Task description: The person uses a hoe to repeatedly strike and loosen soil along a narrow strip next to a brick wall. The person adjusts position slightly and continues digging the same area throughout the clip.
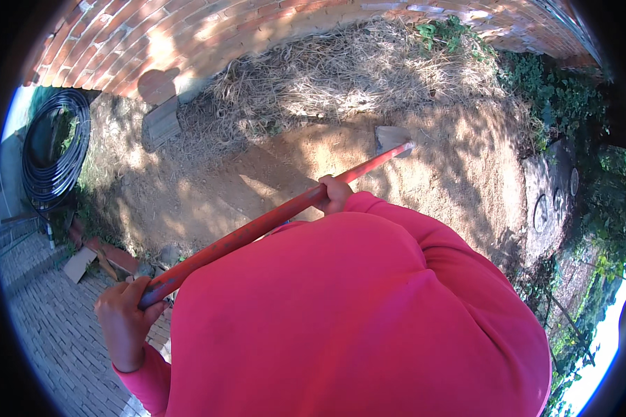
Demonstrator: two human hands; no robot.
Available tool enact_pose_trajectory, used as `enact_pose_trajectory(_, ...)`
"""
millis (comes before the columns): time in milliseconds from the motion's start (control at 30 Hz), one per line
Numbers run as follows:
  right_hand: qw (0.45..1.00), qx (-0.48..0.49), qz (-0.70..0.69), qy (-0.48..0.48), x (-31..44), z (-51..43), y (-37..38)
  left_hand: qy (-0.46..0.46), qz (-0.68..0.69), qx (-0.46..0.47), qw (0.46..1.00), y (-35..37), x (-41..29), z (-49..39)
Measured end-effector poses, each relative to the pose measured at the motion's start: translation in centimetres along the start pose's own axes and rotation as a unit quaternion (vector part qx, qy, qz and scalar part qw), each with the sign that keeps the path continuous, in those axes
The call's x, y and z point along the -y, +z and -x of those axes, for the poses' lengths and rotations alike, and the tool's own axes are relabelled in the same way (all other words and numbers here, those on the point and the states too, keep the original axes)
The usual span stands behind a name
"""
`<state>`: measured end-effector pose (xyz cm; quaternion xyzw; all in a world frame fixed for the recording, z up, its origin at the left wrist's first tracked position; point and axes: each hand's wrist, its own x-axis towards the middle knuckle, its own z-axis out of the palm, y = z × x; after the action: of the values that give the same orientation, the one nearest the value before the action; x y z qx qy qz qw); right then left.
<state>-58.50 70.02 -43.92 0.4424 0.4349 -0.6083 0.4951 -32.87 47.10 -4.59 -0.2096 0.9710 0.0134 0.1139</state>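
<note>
My left hand [128,318] grips the near end of a long red handle [250,229] with worn paint, at the lower left. Farther along the same handle, my right hand [337,194] is closed around it near the middle of the view. The handle slants up to the right and ends at a flat metal hoe blade [391,139], which rests on the sandy soil [438,177]. How far the blade's edge goes into the soil cannot be told. Pink sleeves and a pink top fill the lower middle.
Dry cut grass [339,78] lies heaped along a brick wall [214,31]. A coil of black hose [55,146] hangs at the left, above brick paving [62,333] and loose tile pieces [79,264]. A block [161,122] sits near the wall. Round covers [541,213] and green plants are at the right.
</note>
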Motion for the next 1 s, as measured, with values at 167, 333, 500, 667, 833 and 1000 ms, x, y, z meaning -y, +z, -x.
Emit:
enact_pose_trajectory(167,1.0,0.003,0.002,0.002,1.2,-0.6,-1.6,0.013,0.043,-0.005,0.999,2.8,0.6,0.0)
enact_pose_trajectory(333,1.0,0.002,0.01,0.024,-0.6,-1.1,-0.8,-0.001,0.04,0.006,0.999,2.5,0.9,1.6)
enact_pose_trajectory(500,0.996,0.024,0.08,0.034,-4.2,-1.5,1.6,-0.041,0.012,0.009,0.999,-0.1,2.3,3.6)
enact_pose_trajectory(667,0.995,0.012,0.097,0.02,-3.0,-2.9,0.2,-0.029,0.044,-0.018,0.998,1.2,2.7,3.7)
enact_pose_trajectory(833,1.0,0.015,-0.003,0.006,0.6,-4.0,-2.1,-0.008,0.07,-0.019,0.997,4.5,1.0,2.0)
enact_pose_trajectory(1000,0.998,0.01,0.06,0.013,2.2,-3.2,-1.0,-0.018,0.055,0.001,0.998,3.9,-0.4,1.5)
